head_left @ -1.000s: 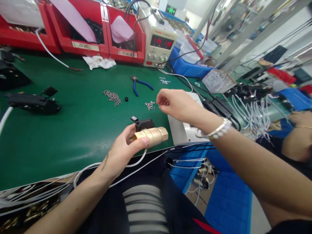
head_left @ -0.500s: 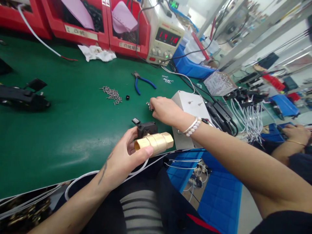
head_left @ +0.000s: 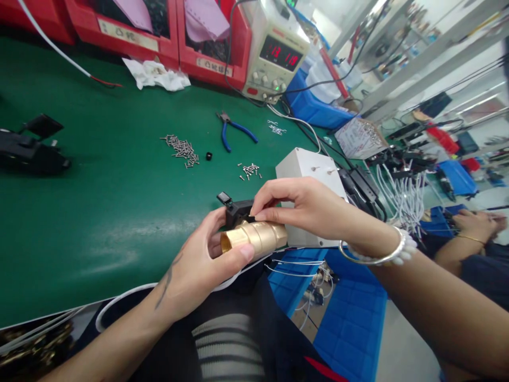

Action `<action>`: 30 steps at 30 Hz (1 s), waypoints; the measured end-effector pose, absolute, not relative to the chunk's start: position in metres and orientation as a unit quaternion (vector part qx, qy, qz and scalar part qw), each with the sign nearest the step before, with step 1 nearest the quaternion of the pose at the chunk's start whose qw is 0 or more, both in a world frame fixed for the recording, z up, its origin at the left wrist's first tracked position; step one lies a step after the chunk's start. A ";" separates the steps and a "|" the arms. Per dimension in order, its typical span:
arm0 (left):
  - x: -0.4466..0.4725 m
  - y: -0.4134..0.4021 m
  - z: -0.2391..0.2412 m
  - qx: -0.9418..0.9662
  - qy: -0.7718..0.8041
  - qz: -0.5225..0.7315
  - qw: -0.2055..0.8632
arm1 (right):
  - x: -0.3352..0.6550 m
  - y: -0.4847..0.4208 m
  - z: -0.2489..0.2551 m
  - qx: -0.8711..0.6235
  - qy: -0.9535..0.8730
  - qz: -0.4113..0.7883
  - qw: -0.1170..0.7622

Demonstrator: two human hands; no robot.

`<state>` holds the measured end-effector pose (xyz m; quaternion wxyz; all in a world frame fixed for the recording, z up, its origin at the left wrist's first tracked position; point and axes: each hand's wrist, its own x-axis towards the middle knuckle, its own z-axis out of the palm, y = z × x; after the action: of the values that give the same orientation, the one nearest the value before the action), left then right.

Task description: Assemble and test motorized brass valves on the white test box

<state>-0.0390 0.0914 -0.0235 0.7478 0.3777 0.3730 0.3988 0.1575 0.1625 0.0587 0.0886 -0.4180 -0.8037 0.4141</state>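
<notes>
My left hand [head_left: 207, 254] is wrapped round a brass valve [head_left: 254, 237] joined to a black actuator housing [head_left: 237, 212] with a small flip-up lid. The valve lies on its side, its threaded opening facing left. My right hand [head_left: 290, 204] pinches a small screw [head_left: 252, 216] at the housing, just above the brass body; most of the screw is hidden by the fingertips. Beyond the right hand a small pile of screws [head_left: 249, 170] rests on the green bench [head_left: 119, 212]. A larger pile of longer screws [head_left: 181, 149] lies to its left, beside a small black ring [head_left: 209, 156].
Blue-handled cutters [head_left: 234, 131] lie at mid bench. Red bins [head_left: 131, 40] and a power supply [head_left: 274, 58] line the back. A white box with switches [head_left: 302, 164] stands close on the right. Another black unit [head_left: 32, 146] sits at left. A co-worker's hands [head_left: 473, 225] show far right.
My right hand has come back from the small screw pile to the valve's black housing, with a screw in its fingertips. My left hand keeps its hold on the valve.
</notes>
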 end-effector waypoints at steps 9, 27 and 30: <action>-0.038 0.090 -0.023 0.369 0.379 0.404 0.746 | 0.156 0.164 0.057 -0.350 -0.890 0.287 0.061; -0.041 0.093 -0.028 0.372 0.360 0.387 0.763 | 0.155 0.185 0.059 -0.351 -0.838 0.417 -0.018; -0.041 0.092 -0.028 0.365 0.359 0.392 0.764 | 0.156 0.180 0.060 -0.346 -0.852 0.392 -0.006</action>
<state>-0.0415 0.0921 -0.0277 0.7645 0.3648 0.3591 0.3920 0.1563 0.1796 0.0596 -0.0059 -0.3463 -0.8524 0.3917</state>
